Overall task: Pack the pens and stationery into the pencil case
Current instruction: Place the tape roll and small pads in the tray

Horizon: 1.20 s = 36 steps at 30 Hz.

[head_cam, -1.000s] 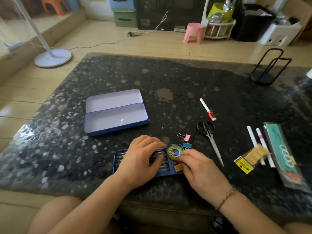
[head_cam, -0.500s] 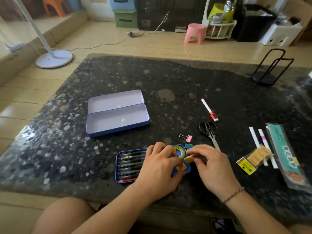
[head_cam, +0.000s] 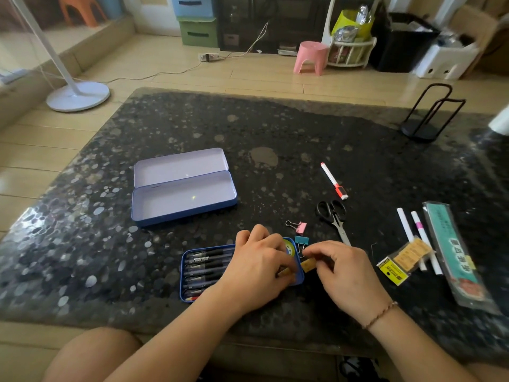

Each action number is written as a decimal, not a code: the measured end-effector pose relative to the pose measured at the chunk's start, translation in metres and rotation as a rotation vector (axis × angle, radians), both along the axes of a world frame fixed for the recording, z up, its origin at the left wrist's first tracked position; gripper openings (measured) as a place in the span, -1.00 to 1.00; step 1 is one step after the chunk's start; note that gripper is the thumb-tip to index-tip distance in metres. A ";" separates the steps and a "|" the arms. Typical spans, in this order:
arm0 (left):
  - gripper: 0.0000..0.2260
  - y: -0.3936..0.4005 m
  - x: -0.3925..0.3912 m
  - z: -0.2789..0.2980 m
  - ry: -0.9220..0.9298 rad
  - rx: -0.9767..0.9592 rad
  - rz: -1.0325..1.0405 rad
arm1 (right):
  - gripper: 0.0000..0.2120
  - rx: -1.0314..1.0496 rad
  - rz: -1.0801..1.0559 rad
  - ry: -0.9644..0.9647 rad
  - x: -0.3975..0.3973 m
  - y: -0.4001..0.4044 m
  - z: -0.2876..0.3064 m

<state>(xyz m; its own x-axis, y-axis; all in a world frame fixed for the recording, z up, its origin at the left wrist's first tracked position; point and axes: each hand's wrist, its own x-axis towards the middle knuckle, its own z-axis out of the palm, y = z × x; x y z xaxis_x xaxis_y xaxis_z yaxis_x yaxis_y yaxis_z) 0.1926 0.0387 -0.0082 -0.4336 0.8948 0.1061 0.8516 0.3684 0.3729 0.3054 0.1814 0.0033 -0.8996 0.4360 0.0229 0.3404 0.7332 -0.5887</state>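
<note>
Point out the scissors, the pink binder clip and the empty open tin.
scissors (head_cam: 331,213): head view, on the black handle loops.
pink binder clip (head_cam: 301,228): head view, on the pink body, beside its wire arms.
empty open tin (head_cam: 181,198): head view, on the bare floor of the nearer half.

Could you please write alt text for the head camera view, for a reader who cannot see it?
Two hands work at the right end of a blue tray of black pens; the right hand pinches a small tan block beside the tape roll, and the left hand covers that end. An empty open pencil case, scissors, binder clips and a marker lie on the dark table.
</note>
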 end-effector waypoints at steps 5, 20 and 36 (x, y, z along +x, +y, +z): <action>-0.86 -0.003 -0.003 -0.007 0.060 0.059 0.025 | -0.68 -0.015 0.036 -0.089 0.003 0.000 0.000; -0.14 -0.035 -0.027 -0.002 -0.014 -0.156 0.030 | -0.89 0.155 0.199 -0.102 0.006 -0.014 -0.009; 0.05 -0.055 -0.040 0.005 -0.053 -0.238 0.102 | -0.15 0.359 0.550 -0.222 -0.046 -0.023 0.004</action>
